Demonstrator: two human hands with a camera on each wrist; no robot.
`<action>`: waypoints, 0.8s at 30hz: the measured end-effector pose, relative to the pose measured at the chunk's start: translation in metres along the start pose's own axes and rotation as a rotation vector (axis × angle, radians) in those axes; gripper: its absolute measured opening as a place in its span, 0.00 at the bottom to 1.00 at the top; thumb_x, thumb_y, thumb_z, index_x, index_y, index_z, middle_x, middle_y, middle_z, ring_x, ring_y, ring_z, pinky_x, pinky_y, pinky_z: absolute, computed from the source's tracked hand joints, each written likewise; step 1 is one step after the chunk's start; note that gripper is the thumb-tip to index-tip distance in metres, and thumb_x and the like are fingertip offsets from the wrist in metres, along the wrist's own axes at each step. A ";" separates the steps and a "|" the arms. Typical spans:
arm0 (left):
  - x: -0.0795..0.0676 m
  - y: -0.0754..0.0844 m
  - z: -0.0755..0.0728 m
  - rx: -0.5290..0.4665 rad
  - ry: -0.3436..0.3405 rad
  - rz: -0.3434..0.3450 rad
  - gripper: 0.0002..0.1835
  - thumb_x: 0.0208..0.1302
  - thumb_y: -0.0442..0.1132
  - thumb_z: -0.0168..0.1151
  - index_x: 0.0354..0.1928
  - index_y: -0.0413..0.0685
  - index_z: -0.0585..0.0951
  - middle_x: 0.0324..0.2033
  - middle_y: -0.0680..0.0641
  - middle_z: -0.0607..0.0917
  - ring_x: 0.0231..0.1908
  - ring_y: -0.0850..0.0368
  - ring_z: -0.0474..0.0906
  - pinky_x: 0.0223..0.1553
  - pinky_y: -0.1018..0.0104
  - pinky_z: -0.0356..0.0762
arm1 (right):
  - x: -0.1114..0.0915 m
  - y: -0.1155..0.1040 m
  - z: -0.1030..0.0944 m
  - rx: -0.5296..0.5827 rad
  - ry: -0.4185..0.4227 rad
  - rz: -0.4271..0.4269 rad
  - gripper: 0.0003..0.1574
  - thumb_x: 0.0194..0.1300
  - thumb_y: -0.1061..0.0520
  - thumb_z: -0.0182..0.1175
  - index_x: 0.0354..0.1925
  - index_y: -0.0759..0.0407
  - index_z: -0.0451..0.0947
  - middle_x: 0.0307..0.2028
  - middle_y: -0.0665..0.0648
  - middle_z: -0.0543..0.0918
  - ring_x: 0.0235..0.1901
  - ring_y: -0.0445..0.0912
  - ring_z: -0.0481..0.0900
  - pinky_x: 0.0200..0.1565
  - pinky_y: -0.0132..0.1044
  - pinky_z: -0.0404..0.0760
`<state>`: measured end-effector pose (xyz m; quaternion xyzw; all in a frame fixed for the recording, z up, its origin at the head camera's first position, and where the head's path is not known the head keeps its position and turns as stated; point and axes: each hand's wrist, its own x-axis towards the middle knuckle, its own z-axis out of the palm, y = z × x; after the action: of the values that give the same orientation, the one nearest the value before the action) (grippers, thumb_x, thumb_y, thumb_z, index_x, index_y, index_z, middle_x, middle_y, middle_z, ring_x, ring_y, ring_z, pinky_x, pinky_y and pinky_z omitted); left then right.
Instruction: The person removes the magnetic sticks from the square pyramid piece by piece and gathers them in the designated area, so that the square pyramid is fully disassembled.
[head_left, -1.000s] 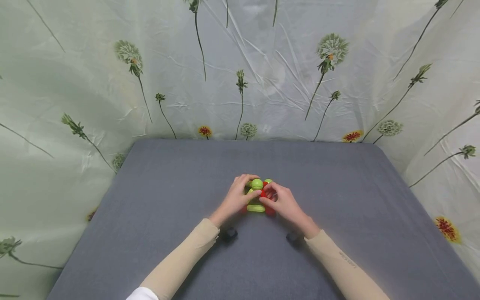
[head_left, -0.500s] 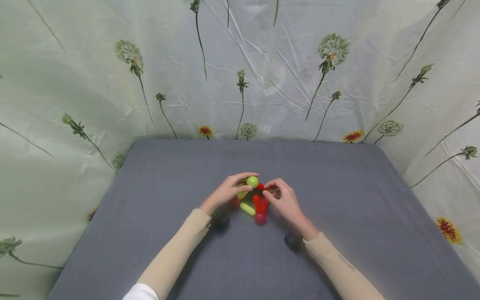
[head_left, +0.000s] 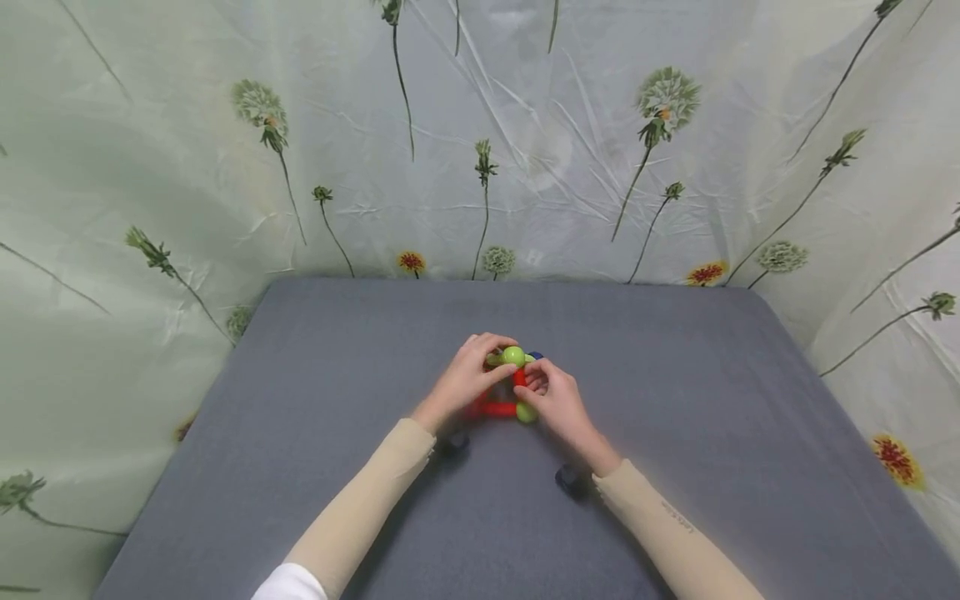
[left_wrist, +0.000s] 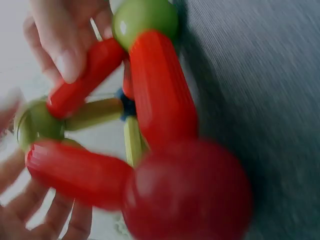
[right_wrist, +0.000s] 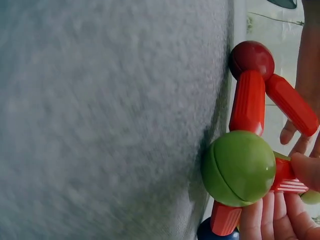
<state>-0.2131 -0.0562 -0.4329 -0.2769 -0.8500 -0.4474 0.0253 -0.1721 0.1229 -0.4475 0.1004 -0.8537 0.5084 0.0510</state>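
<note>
Between the two hands stands a toy frame of plastic balls and ribbed rods, close over the grey table. My left hand [head_left: 468,375] holds its top green ball [head_left: 513,357], thumb in front and fingers behind. With thumb and fingers, my right hand [head_left: 558,400] pinches an upright red rod [right_wrist: 286,175] just above the lower green ball [right_wrist: 239,169]. Another red rod [head_left: 497,408] runs along the bottom to a dark red ball [left_wrist: 187,192]. Yellow-green rods [left_wrist: 95,114] and a dark blue ball [head_left: 536,355] form the far side, partly hidden by the fingers.
A grey cloth-covered table [head_left: 360,333] lies beneath the hands. A pale curtain [head_left: 555,100] with a dandelion print hangs at its back and sides. Dark wrist cameras [head_left: 573,481] sit below both wrists, near the tabletop.
The toy frame has been turned round between the hands. A red rod and green ball now face front, where a yellow-green rod and red balls were. The blue ball has come into sight.
</note>
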 end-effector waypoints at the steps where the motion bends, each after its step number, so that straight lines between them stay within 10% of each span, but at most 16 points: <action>1: 0.001 0.001 0.000 0.003 0.011 -0.010 0.19 0.64 0.44 0.64 0.54 0.45 0.79 0.47 0.50 0.81 0.44 0.53 0.71 0.45 0.59 0.73 | 0.000 -0.001 0.001 -0.002 0.009 0.005 0.16 0.54 0.66 0.70 0.40 0.67 0.76 0.30 0.57 0.79 0.31 0.48 0.77 0.33 0.32 0.78; 8: 0.004 -0.002 -0.007 -0.091 0.051 -0.040 0.18 0.63 0.38 0.64 0.54 0.41 0.80 0.46 0.46 0.83 0.44 0.52 0.77 0.47 0.58 0.75 | -0.003 -0.002 0.000 0.035 -0.009 -0.022 0.14 0.54 0.67 0.69 0.40 0.65 0.78 0.30 0.55 0.80 0.31 0.46 0.78 0.34 0.32 0.79; 17: 0.003 -0.009 -0.014 -0.361 -0.170 0.038 0.19 0.68 0.33 0.57 0.59 0.35 0.75 0.54 0.41 0.79 0.53 0.50 0.76 0.54 0.56 0.72 | 0.004 0.008 -0.013 -0.106 0.020 -0.090 0.16 0.56 0.69 0.63 0.45 0.63 0.77 0.42 0.58 0.79 0.45 0.53 0.77 0.49 0.49 0.74; 24: 0.002 -0.006 -0.011 -0.200 -0.132 0.068 0.18 0.65 0.40 0.62 0.56 0.45 0.77 0.51 0.50 0.78 0.51 0.56 0.74 0.52 0.57 0.73 | 0.000 0.005 -0.010 -0.122 -0.035 -0.077 0.14 0.55 0.67 0.68 0.40 0.64 0.77 0.34 0.57 0.81 0.36 0.50 0.79 0.41 0.44 0.79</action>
<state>-0.2202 -0.0667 -0.4301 -0.3353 -0.7910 -0.5099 -0.0432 -0.1737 0.1335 -0.4468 0.1387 -0.8794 0.4512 0.0619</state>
